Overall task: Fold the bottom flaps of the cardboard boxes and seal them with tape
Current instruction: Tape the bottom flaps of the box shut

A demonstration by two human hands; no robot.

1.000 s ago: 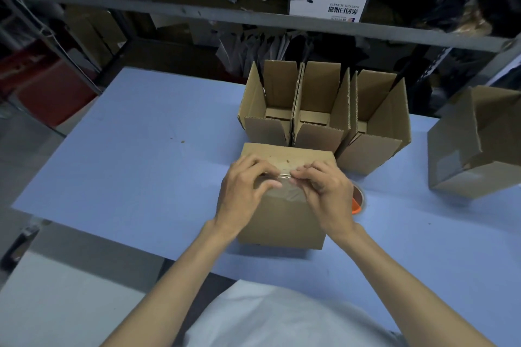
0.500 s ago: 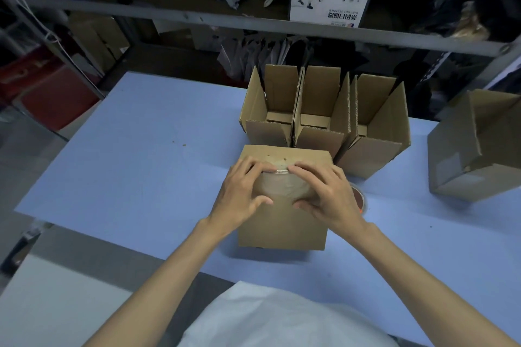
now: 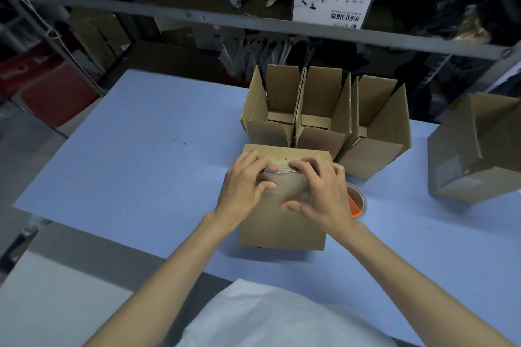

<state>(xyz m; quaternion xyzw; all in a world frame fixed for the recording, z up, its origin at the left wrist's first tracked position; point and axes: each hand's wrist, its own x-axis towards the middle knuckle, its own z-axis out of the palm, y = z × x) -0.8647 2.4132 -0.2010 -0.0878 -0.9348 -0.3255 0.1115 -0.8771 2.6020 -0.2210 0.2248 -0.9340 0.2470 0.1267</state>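
Both hands have spread out from the earlier pinch and now lie over the tape. The left hand (image 3: 245,186) rests on the upturned bottom of the cardboard box (image 3: 282,231), fingers loosely bent, with fingertips and thumb pressing the clear tape strip (image 3: 284,187). The right hand (image 3: 321,194) is splayed wide beside it, fingertips on the strip's far edge and thumb stretched toward the near side. Neither hand grips anything.

The box sits on the blue worktop (image 3: 127,163), near the middle. A tape roll (image 3: 357,201) with an orange part lies just right of it, partly hidden by the right wrist. Three open boxes (image 3: 324,121) stand in a row just beyond, and another box (image 3: 473,155) lies tilted at the far right.
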